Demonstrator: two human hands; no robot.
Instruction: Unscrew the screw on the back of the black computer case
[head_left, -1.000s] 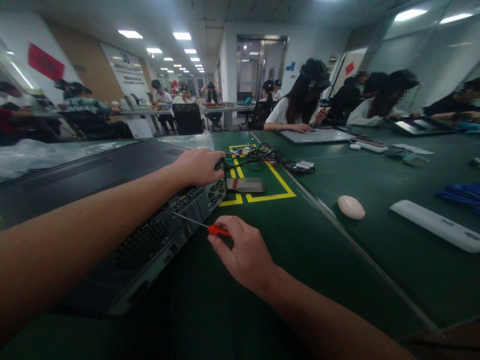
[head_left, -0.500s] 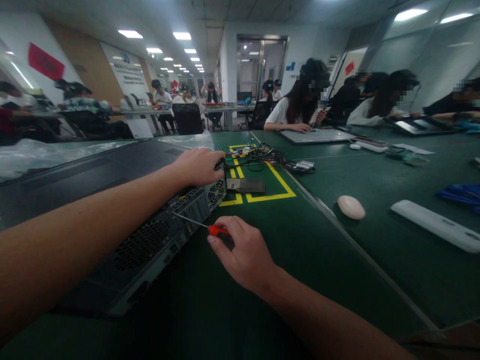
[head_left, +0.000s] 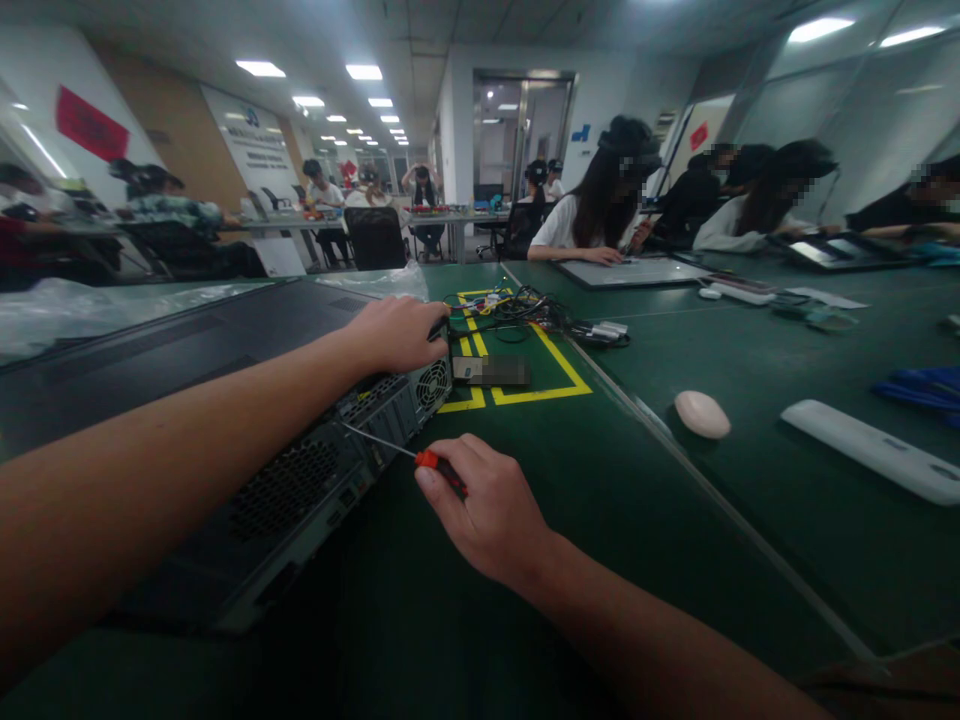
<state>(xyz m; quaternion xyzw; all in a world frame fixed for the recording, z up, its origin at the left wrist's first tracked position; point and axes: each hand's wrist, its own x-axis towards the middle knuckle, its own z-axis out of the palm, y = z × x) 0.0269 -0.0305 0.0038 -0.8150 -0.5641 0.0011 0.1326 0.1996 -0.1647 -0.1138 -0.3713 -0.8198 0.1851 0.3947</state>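
A black desktop computer case [head_left: 247,320] lies on its side on the green table, its rear panel with vents, slots and a round fan grille [head_left: 433,383] facing me. My left hand [head_left: 401,335] is closed around the far rear corner of the case. In my right hand [head_left: 491,500], the fingers pinch the red-and-black handle of a screwdriver [head_left: 427,459]. Its thin shaft points left, and the tip meets the rear panel near the slot covers. Whatever sits under the tip is too small to make out.
Beyond the case lie tangled cables [head_left: 536,310] and a flat grey object [head_left: 491,371] by yellow tape. A pale rounded object [head_left: 702,414] and a long white device [head_left: 874,450] lie to the right. Clear plastic wrap [head_left: 112,305] is behind the case. A co-worker [head_left: 592,210] sits opposite.
The fingers of my right hand have shifted on the screwdriver, and the handle has turned slightly, showing more of its dark part. My left hand and the case stay in place.
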